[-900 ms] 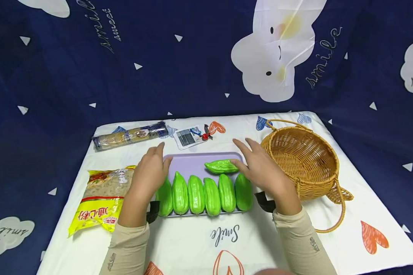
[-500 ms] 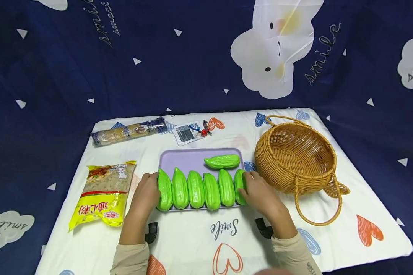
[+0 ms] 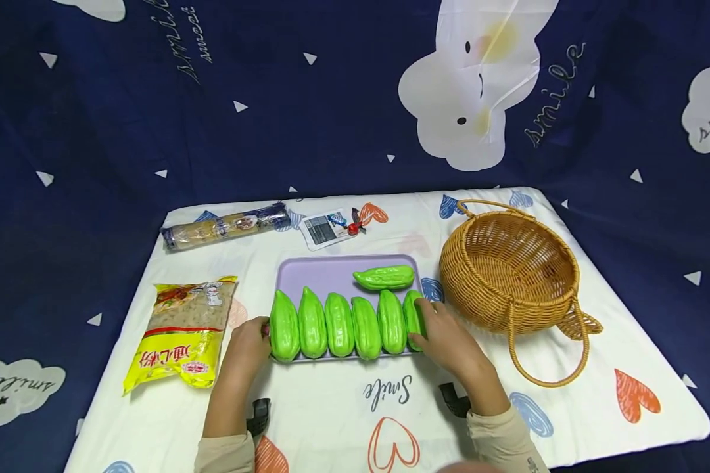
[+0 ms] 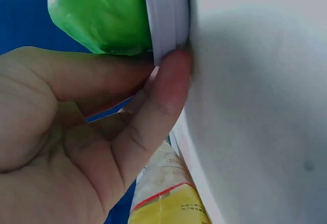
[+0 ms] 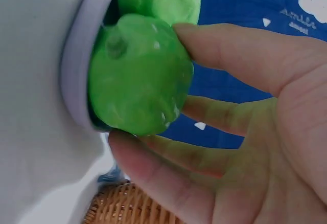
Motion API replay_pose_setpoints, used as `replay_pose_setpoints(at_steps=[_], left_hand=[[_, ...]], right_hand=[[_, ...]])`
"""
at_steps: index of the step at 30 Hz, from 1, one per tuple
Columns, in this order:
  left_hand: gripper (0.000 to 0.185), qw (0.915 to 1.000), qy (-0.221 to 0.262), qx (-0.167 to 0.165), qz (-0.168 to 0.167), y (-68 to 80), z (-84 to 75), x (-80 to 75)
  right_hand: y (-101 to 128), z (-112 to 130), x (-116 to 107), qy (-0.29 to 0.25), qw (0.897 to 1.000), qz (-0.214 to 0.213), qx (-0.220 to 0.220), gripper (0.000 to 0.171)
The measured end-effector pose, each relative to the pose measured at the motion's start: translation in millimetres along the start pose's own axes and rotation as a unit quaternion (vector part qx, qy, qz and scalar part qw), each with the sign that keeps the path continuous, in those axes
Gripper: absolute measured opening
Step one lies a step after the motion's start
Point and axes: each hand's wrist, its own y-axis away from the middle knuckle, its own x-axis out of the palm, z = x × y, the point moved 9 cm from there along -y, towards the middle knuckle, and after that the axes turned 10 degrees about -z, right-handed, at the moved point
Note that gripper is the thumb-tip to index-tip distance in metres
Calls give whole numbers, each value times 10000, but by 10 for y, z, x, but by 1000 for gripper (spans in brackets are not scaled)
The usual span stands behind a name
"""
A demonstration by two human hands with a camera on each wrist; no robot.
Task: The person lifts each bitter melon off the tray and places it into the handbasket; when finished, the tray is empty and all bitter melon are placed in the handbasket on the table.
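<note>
Several green bitter melons [image 3: 340, 325] stand side by side in a row on a lilac tray [image 3: 319, 272]. Another bitter melon [image 3: 384, 277] lies crosswise behind them. At the tray's left side, my left hand [image 3: 248, 345] pinches the rim [image 4: 166, 19]; the left wrist view shows its fingertips right at the edge, just below the end melon [image 4: 102, 14]. On the other side my right hand [image 3: 446, 335] holds the rightmost bitter melon [image 5: 143, 75], with the thumb on its upper side and the other fingers curled about its outer side, beside the tray wall.
A wicker basket [image 3: 509, 315] with handles stands close to the right hand. On the left lies a yellow pasta bag [image 3: 183, 335]. Toward the back are a long noodle pack [image 3: 227, 226], a white and grey packet [image 3: 321, 231] and a small red candy [image 3: 353, 228].
Both hands have come down from above the tray to its two sides. The left now pinches the rim, the right holds the end melon. The melons keep their places.
</note>
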Motion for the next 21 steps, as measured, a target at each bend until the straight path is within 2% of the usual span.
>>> replay_pose_setpoints(at_steps=[4,7,9,11,13,16,19,21], left_hand=[[18,10000,19,-48,1,6,38,-2],[18,10000,17,-68,49,11,43,-4],[20,9999,19,-76,75,10,37,-8],[21,10000,22,-61,71,6,25,-14],[22,10000,25,-56,67,-1,19,-19],[22,10000,41,-50,44,-7,17,-23],[23,9999,63,-88,71,-9,28,-13],[23,9998,77,-113,109,-8,36,0]], right_hand=[[15,-3,-24,-92,9999,-50,11,65],[44,16,-137,-204,9996,-181,-5,65],[60,55,-295,-312,9985,-445,-91,64],[60,108,-516,-404,9950,-883,-250,63],[48,147,-764,-454,9883,-1403,-388,63],[5,136,-1118,-497,9725,-2232,-447,63],[-45,39,-1382,-529,9548,-2911,-300,63],[-84,-53,-1489,-512,9455,-3211,-164,62]])
